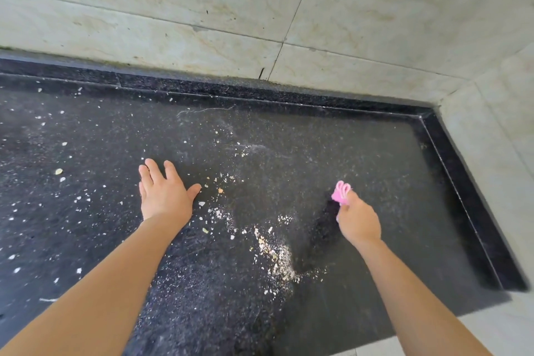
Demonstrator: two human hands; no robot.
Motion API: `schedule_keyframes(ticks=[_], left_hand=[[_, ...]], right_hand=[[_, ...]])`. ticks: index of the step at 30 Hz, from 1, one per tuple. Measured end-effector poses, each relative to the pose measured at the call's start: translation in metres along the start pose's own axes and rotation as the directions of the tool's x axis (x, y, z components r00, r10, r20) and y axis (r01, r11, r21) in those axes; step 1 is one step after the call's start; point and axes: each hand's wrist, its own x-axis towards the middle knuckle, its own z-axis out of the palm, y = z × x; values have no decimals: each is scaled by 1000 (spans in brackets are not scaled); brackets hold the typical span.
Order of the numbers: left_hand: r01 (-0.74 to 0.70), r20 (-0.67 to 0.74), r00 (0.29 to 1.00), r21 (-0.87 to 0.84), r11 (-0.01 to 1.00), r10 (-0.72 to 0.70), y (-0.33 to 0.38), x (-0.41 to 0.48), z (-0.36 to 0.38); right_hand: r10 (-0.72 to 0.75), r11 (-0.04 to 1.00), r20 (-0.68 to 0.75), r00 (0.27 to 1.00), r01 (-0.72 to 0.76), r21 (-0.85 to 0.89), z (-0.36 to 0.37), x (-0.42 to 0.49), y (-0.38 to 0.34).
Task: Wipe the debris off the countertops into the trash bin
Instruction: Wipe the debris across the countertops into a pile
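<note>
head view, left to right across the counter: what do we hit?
Loose crumbs → left hand → crumb pile → right hand gripping pink cloth → counter rim → wall.

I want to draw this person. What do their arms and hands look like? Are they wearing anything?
The left arm and right arm are bare, with no sleeves in view. The left hand and right hand have no gloves, and no watch, bracelet or ring shows.

Pale debris [281,266] all over black countertop [375,139], densest near front centre; bunched pink cloth [341,193] to its right.
</note>
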Motion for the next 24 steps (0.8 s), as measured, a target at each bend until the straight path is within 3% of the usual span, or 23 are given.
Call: schedule_keyframes(ticks=[4, 7, 11, 14, 18, 21, 24], left_hand=[[8, -7, 1000, -6, 1000, -8, 0, -1, 3], [-7, -16, 1000, -28, 1000, 7, -4, 0, 5], [-119, -68, 992, -151, 981, 110, -18, -12, 4], [-147, -174, 979, -246, 958, 106, -34, -45, 3], [-144, -182, 977, -182, 973, 110, -65, -103, 16], [-91, -132, 988, -81, 992, 80, -92, -138, 27], [-23, -122, 992, -15, 1000, 21, -116, -163, 30]], right_hand=[[-134, 991, -27, 991, 134, -19, 40, -45, -33], [-274, 962, 33, 961, 274, 10, 62, -90, -80], [-483, 870, 158, 861, 451, 201, 81, -132, -126], [-516, 814, 186, 836, 411, 409, 71, -138, -125], [-413, 802, 64, 908, 329, 499, 29, -126, -69], [-143, 889, 34, 989, 113, 444, 1, -106, 2], [118, 960, 17, 993, -119, 252, -14, -99, 66]])
